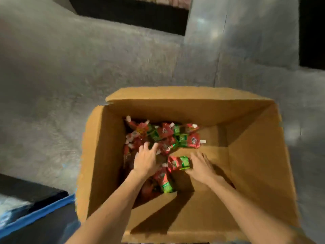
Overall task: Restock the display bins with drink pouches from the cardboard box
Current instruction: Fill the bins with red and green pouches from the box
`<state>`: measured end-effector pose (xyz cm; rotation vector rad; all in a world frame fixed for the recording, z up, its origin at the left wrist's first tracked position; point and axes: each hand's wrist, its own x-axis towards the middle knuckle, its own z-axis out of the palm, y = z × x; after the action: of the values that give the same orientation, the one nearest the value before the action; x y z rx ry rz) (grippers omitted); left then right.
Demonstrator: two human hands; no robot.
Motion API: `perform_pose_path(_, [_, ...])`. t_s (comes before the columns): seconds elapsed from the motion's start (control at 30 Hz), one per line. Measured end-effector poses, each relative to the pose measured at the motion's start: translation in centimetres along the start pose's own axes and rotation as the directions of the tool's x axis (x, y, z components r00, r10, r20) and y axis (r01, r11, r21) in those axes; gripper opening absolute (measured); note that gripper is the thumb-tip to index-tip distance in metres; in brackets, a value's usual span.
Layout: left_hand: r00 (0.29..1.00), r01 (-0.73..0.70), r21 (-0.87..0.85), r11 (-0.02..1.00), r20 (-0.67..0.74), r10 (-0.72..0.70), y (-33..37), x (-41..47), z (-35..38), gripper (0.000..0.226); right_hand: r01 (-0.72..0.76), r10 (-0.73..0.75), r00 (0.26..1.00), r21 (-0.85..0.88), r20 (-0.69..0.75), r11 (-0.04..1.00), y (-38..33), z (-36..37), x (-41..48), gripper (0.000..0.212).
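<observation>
A grey concrete floor (70, 85) is seen under an open cardboard box (255, 164), where red and green drink pouches (165, 134) are heaped at the far left. Both forearms are stretched down inside. The left hand (145, 161) is laid flat on the heap with fingers spread, and a single pouch (175, 163) is pinched at its green end by the right hand (200, 167).

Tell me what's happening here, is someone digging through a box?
A person has both hands down inside the open cardboard box. The left hand rests with fingers spread on the heap of red-and-green drink pouches. The right hand is at one separate pouch lying nearer the middle, though blur hides whether it grips it. No pouch is lifted out yet.
</observation>
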<state>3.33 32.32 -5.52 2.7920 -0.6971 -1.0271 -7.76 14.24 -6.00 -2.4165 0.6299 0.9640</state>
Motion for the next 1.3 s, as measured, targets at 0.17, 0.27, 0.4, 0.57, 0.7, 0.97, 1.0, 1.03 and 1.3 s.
perform_pose_path(0.17, [0.992,-0.03,0.009,1.0,0.12,0.028,1.1,8.7,2.2,0.071,0.018,-0.011,0.999,-0.212,0.032,0.977,0.8,1.9,8.0,0.077])
perform_pose_path(0.27, [0.968,-0.078,-0.038,0.996,0.235,0.085,1.1,11.3,5.0,0.083,0.069,-0.037,0.994,-0.35,0.098,0.934,1.2,3.8,10.3,0.088])
perform_pose_path(0.4, [0.972,-0.034,-0.009,0.999,0.234,0.035,0.7,12.9,9.0,0.112,0.11,-0.073,0.992,-0.448,0.099,0.887,1.7,5.6,11.0,0.098])
perform_pose_path(0.57, [1.0,0.008,0.258,0.966,-0.013,-0.005,1.8,12.9,10.2,0.079,0.075,-0.069,0.997,-0.384,0.028,0.921,1.6,5.7,11.1,0.056])
perform_pose_path(0.7, [0.996,-0.077,0.153,0.985,-0.033,0.083,1.6,12.0,9.2,0.061,0.083,-0.099,0.995,-0.451,-0.011,0.889,2.3,4.8,11.6,0.043])
perform_pose_path(0.97, [1.0,-0.029,-0.35,0.936,-0.013,0.026,1.4,10.4,8.5,0.013,0.122,-0.084,0.991,-0.432,0.106,0.893,2.4,2.9,12.1,0.049])
perform_pose_path(1.0, [1.0,0.011,-0.396,0.918,-0.006,-0.015,1.6,10.2,8.3,0.013,0.123,-0.085,0.991,-0.429,0.107,0.895,2.5,2.9,12.0,0.049])
perform_pose_path(1.03, [0.998,0.057,-0.427,0.902,0.017,-0.055,1.7,10.0,8.0,0.014,0.122,-0.081,0.99,-0.419,0.113,0.9,2.6,3.0,11.9,0.049])
perform_pose_path(1.3, [0.976,0.201,-0.561,0.803,0.043,-0.214,2.0,4.1,4.4,0.039,-0.17,0.16,0.978,0.073,0.134,0.983,3.6,2.3,8.6,0.064])
